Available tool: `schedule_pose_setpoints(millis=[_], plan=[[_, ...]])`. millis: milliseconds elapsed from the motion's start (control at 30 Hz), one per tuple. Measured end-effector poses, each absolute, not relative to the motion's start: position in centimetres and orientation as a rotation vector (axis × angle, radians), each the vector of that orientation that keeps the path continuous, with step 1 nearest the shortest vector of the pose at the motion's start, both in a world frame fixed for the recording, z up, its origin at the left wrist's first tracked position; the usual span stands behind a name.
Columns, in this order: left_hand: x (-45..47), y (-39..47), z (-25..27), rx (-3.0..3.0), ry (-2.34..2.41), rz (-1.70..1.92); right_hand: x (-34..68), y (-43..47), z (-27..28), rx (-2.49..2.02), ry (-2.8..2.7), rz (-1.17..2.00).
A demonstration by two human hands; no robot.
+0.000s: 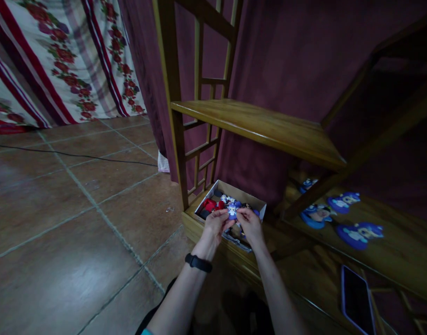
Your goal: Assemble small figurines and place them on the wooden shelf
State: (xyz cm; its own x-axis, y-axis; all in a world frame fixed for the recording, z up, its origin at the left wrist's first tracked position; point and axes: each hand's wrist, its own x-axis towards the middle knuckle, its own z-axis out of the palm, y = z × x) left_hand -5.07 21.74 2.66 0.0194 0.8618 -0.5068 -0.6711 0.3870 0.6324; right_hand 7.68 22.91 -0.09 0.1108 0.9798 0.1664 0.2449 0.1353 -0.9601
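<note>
A small blue-and-white figurine point(232, 211) is pinched between my two hands, over an open cardboard box point(258, 203). My left hand point(216, 224) grips its left side, and my right hand point(248, 224) has hold of its right side. Beneath and around my fingers, the box contains several small figures, among them a red one point(210, 204) and some white and dark ones. My hands hide part of the box's contents. The box rests on the low wooden base of a shelf unit point(190, 223).
Above the box juts a wooden shelf board point(262, 123), beside lattice side panels. Several blue figures, one a purple-blue figure point(360, 234), lie on the wooden surface to the right. Nearer is a phone point(358, 300). A black cable point(94, 158) crosses the tiled floor.
</note>
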Motion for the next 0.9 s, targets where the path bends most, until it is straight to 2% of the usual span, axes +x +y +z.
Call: schedule_pose_setpoints(millis=[467, 900], plan=[[-4.6, 21.4, 2.7, 0.238, 1.028, 1.328, 7.0, 22.6, 0.0, -1.294, -1.266, 0.915], [-5.1, 21.8, 3.4, 0.471, 0.648, 1.343, 7.3, 22.5, 2.2, -0.973, -1.234, 0.907]])
